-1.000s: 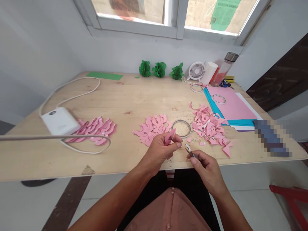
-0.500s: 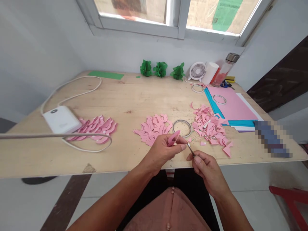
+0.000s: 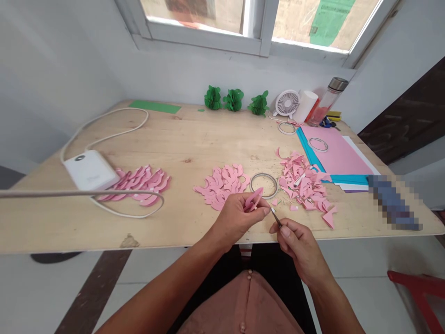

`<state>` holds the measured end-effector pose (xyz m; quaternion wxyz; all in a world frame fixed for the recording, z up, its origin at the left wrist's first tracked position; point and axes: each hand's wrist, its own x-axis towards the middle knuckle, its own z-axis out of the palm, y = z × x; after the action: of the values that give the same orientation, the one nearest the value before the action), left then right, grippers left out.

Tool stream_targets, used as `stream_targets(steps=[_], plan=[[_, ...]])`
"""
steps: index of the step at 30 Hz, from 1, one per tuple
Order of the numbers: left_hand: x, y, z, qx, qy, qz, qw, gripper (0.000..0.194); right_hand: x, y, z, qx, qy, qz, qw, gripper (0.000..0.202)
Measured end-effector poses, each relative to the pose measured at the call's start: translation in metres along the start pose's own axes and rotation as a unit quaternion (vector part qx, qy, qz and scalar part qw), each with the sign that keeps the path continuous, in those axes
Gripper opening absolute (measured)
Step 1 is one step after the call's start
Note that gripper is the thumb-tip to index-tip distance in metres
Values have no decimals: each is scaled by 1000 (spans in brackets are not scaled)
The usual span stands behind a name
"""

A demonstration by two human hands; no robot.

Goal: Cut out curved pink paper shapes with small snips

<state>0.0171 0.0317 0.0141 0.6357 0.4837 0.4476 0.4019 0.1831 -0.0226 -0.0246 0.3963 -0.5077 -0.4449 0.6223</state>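
My left hand [image 3: 239, 212] is closed on a folded pink paper piece [image 3: 253, 200], which sticks up between the thumb and fingers. In my right hand [image 3: 295, 241] are slim dark tweezers [image 3: 277, 219], pinched between thumb and fingers and pointing up and left. A tiny white bit [image 3: 273, 210] shows at their tip, close to my left fingertips; whether the two touch is hard to see. Just beyond my left hand lies a pile of wavy pink paper cutouts [image 3: 222, 183]. A roll of narrow tape [image 3: 264, 185] lies flat behind the fingers.
Pink paper scraps [image 3: 306, 178] lie right of the tape. More pink pieces [image 3: 142, 183] sit left, near a white power bank [image 3: 91, 170] and its cable [image 3: 86, 194]. Green paper shapes [image 3: 232, 99], a small fan [image 3: 287, 103] and a bottle [image 3: 328, 102] stand along the wall; coloured sheets [image 3: 342, 153] lie right.
The view has shifted very slightly. Both hands keep nearly the same place and grip, and the pink piece in my left hand has tilted a little.
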Motion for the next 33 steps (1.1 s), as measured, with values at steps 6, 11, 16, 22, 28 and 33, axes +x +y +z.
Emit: stream_targets(steps=[6, 11, 16, 22, 28, 33], plan=[[-2, -1, 0, 70, -1, 38, 997, 12, -1, 0, 1, 5, -7, 1, 1000, 37], [-2, -3, 0, 126, 30, 74, 989, 13, -3, -3, 3, 13, -18, -3, 1000, 37], [1, -3, -2, 35, 27, 29, 999, 12, -4, -7, 3, -74, 16, -29, 997, 37], [2, -3, -5, -118, -27, -50, 991, 15, -4, -7, 2, -241, 64, -82, 965, 32], [2, -2, -6, -151, -25, -59, 986, 23, -7, -10, 2, -349, 96, -130, 923, 28], [3, -2, -6, -156, -42, -78, 984, 26, -5, -11, 0, -382, 94, -151, 907, 26]])
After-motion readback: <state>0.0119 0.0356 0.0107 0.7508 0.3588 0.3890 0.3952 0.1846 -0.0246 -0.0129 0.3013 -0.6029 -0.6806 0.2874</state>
